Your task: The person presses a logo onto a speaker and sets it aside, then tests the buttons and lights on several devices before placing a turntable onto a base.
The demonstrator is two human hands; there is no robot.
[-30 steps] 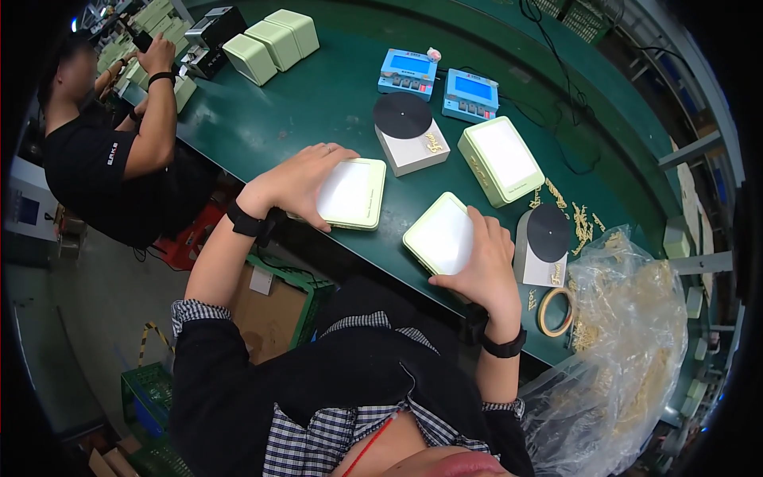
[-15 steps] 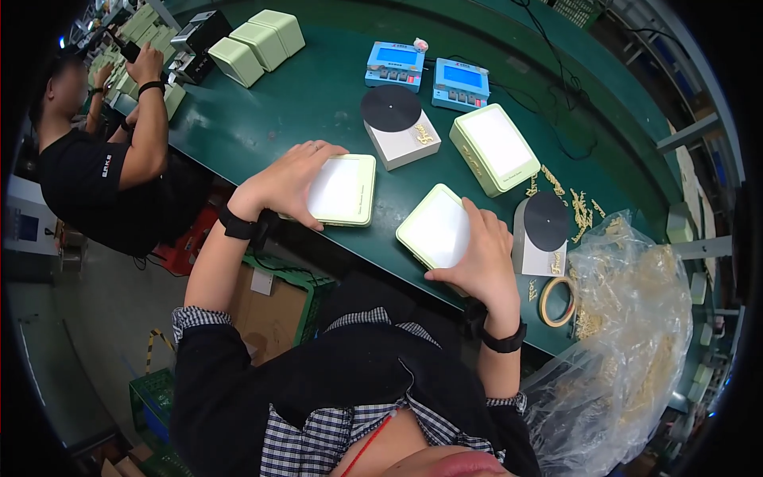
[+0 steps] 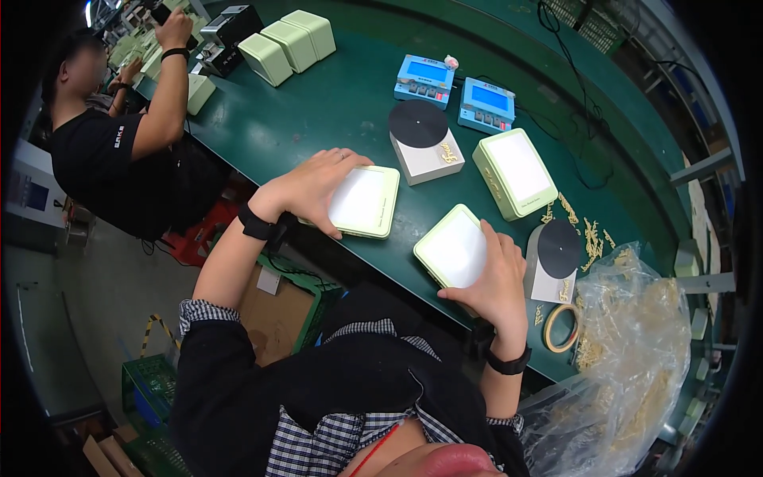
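My left hand (image 3: 311,193) spans a light green box with a white top panel (image 3: 366,202), thumb at its near edge and fingers along the far edge. A similar light green box (image 3: 451,245), turned at an angle, is held at its right side by my right hand (image 3: 499,277). Both boxes rest near the table's front edge. A third green box (image 3: 517,171) lies beyond them with gold script on its side. Between the boxes and the back stands a grey block with a black disc (image 3: 429,161); another such block (image 3: 548,282) is right of my right hand.
Two blue devices with screens (image 3: 424,78) stand at the back. Loose gold script pieces (image 3: 590,242), a tape roll (image 3: 562,327) and a clear plastic bag (image 3: 636,358) lie on the right. More green boxes (image 3: 294,46) stand far left, near a person in black (image 3: 119,171).
The view has shifted, so the table and its things appear lower and farther right. Both hands keep hold of the same boxes. The co-worker's raised arm has moved slightly.
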